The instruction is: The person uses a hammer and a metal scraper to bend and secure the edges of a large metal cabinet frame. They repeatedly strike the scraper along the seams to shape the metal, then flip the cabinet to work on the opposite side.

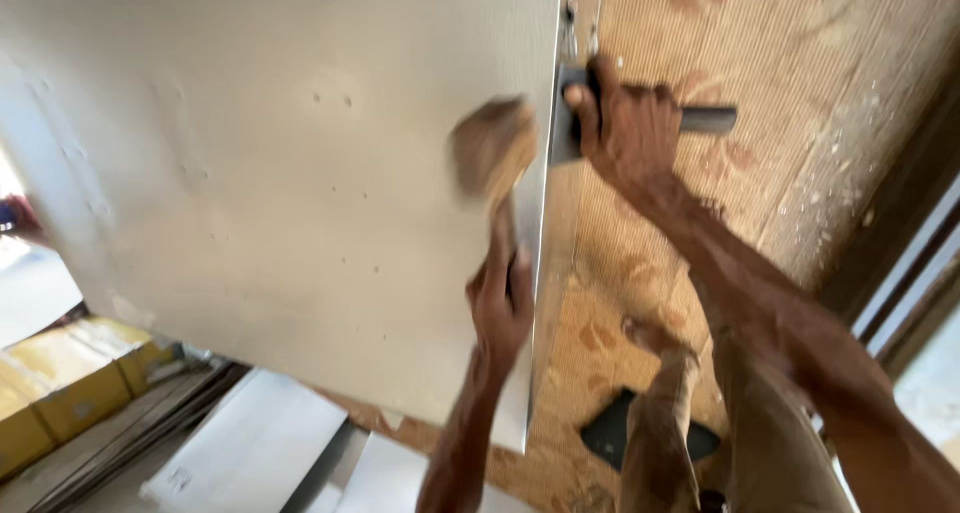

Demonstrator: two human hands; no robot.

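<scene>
Head view: the camera is looking down along both bare arms toward a pale upright panel and a woven mat floor.
Legs: the person's tan trousers (760, 423) are showing at the lower right, with one foot (655, 338) resting on the mat.
Dark piece: a flat black piece (610, 433) is lying on the mat just beside that foot.
Left hand: the left hand (500, 298) is wrapping its fingers (520, 278) closed around the handle of a wooden mallet (492, 148), gripping it low on the shaft.
Mallet: its head is blurring with motion in front of the panel's face, near the panel's right edge and close to the chisel.
Right hand: the right hand (625, 128) is clenching closed around a dark chisel (705, 120), which is lying crosswise with its handle end pointing right.
Chisel tip: the blade end is sitting at the panel's edge, beside a metal fitting (570, 33); whether it is touching the edge cannot be told.
Panel: the grey-white panel (280, 173) is standing on its edge, filling the upper left, its narrow side facing the right hand.
Floor: the woven mat (800, 63) is spreading out behind the right hand.
Far left: white sheets (250, 443) and yellow blocks (70, 393) are lying below the panel.
</scene>
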